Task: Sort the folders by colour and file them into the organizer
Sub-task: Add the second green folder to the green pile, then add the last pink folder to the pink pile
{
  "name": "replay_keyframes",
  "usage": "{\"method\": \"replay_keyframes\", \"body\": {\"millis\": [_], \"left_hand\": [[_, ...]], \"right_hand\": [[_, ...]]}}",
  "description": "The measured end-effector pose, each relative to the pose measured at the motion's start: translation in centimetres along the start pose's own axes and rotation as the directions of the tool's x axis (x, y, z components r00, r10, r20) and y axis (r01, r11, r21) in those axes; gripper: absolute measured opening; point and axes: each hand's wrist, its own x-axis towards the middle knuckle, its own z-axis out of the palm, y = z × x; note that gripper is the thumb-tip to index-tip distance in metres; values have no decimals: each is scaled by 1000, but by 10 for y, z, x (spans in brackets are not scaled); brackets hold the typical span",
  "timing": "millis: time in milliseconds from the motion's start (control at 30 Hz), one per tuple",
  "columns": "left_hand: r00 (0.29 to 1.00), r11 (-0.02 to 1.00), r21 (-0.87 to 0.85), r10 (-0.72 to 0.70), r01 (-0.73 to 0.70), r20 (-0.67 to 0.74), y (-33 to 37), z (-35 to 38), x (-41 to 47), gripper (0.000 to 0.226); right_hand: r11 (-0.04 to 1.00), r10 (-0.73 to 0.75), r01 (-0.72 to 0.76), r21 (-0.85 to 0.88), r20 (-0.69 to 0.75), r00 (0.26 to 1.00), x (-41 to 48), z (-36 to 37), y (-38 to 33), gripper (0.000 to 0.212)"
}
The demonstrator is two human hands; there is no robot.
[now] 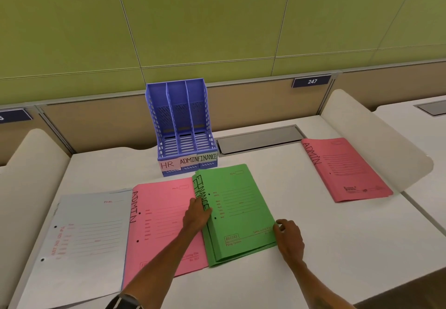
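The blue plastic organizer (183,127) stands upright at the back of the white counter (313,248), three slotted compartments with lattice sides; paper strips on its front lip read "HR", "ADMIN" and "FINANCE" from left to right. Just in front of it lie the green folders (241,212), a flat stack of card with several edges fanning at the near corner; "FINANCE" is handwritten down the spine side, "DELUXE" and "Filing System" are printed near the bottom, and the finer form lines are too small to read. The left hand (196,217) lies with fingers stretched along the stack's spine edge, covering part of the lettering; the right hand (288,238) has curled fingers pinching the stack's right edge. A pink folder (164,224) marked "ADMIN" lies beside the stack on the left, its right edge beneath the green; further left a pale blue folder (89,236) carries faint red print that cannot be made out, its near corner cut off by the frame. A second pink folder (347,171), also "ADMIN", lies well apart at the right. A plate (312,81) on the partition reads "247"; a grey metal flap (259,138) is set into the counter.
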Motion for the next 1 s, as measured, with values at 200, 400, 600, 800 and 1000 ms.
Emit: {"method": "replay_keyframes", "body": {"millis": [200,400,600,800,1000], "left_hand": [[983,991,56,132,-126,-125,12,2,-1,46],[945,949,155,297,-276,-135,32,17,3,52],[921,908,190,387,-373,-45,59,43,8,54],[891,864,228,452,-449,39,85,70,17,47],[883,854,228,464,-467,69,101,91,28,40]], "right_hand": [[1000,-15,15,-5,-48,999,13,-10,-7,35],[993,30,-21,115,-82,996,31,-28,-5,39],[899,260,-191,393,-129,957,58,-60,7,37],[769,451,-300,565,-146,881,92,-96,32,23],[617,599,-364,698,-117,792,123,-128,53,30]]}}
